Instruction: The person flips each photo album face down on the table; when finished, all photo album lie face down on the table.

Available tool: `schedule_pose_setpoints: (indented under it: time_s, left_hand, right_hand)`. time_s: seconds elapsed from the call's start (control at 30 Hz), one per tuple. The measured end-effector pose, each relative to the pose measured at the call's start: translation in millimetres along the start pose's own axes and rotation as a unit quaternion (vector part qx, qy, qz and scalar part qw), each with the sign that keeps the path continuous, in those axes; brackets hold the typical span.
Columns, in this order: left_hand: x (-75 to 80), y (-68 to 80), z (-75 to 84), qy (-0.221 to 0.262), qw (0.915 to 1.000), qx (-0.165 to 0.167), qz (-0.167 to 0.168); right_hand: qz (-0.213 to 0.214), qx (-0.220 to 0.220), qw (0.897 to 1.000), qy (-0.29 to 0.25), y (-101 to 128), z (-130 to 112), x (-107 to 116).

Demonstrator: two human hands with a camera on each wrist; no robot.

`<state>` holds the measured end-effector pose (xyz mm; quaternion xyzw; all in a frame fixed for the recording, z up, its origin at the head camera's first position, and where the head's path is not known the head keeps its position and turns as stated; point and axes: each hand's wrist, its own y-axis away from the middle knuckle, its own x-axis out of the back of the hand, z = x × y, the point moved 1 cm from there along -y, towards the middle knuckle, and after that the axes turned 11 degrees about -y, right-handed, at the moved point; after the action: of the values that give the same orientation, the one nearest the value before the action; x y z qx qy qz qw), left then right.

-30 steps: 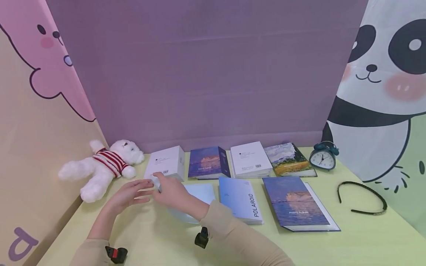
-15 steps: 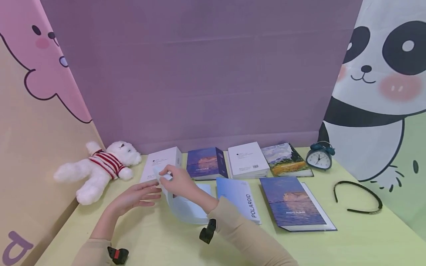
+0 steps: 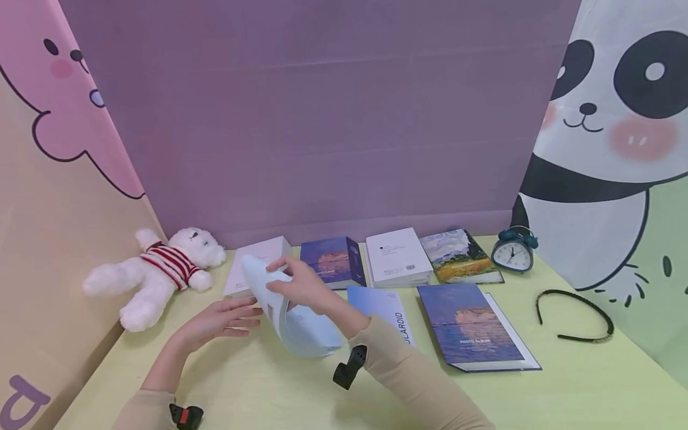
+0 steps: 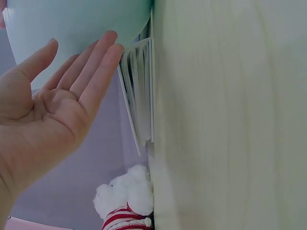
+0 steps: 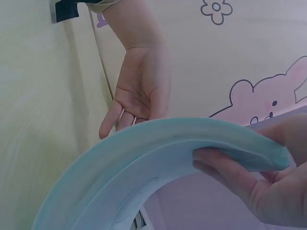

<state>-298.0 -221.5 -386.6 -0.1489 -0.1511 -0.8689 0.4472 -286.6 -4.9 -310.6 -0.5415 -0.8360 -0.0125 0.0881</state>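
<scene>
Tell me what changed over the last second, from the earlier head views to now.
The right hand, gripping the light blue album cover, lifted it from nearly flat to a curled, raised arc. The left hand stayed open beside it. The teddy bear, alarm clock and other albums did not move.

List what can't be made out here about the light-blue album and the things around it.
- Light-blue album: head view shows only its bent cover; the right hand hides the grip; pages' contents unseen.
- Left hand: whether its fingertips touch the cover is unclear in all views.
- Polaroid album: partly covered by the right sleeve.
- White box: lower part hidden behind the cover.
- Clock: too small to read.
- Teddy bear: cut off by the left wrist view's bottom edge.
</scene>
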Motion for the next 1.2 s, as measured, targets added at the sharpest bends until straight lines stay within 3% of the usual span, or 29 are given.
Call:
schedule_pose_setpoints:
  time_s: [0.33, 0.5, 0.6, 0.9, 1.07, 1.2]
  left_hand:
    - [-2.2, 3.1, 10.8, 0.012, 0.9967, -0.034, 0.072]
    - [-2.4, 6.6, 15.9, -0.027, 0.9898, -0.048, 0.131]
    - [-1.9, 9.2, 17.0, -0.05, 0.9859, -0.043, 0.154]
    - [-2.4, 13.9, 6.4, -0.08, 0.9927, 0.015, 0.09]
    - [-3.2, 15.4, 1.3, -0.108, 0.9907, 0.01, 0.082]
    - [-4.0, 15.5, 0.1, -0.139, 0.987, 0.008, 0.081]
  right_hand:
    - [0.043, 0.086, 0.991, -0.091, 8, -7, 7]
    - [0.066, 0.101, 0.974, -0.19, 13, -9, 6]
    - [0.072, 0.097, 0.97, -0.21, 17, -5, 3]
    - [0.051, 0.064, 0.986, -0.148, 29, 17, 6]
    - [0.069, 0.077, 0.993, -0.052, 35, 27, 12]
    - [0.096, 0.087, 0.991, 0.038, 37, 38, 23]
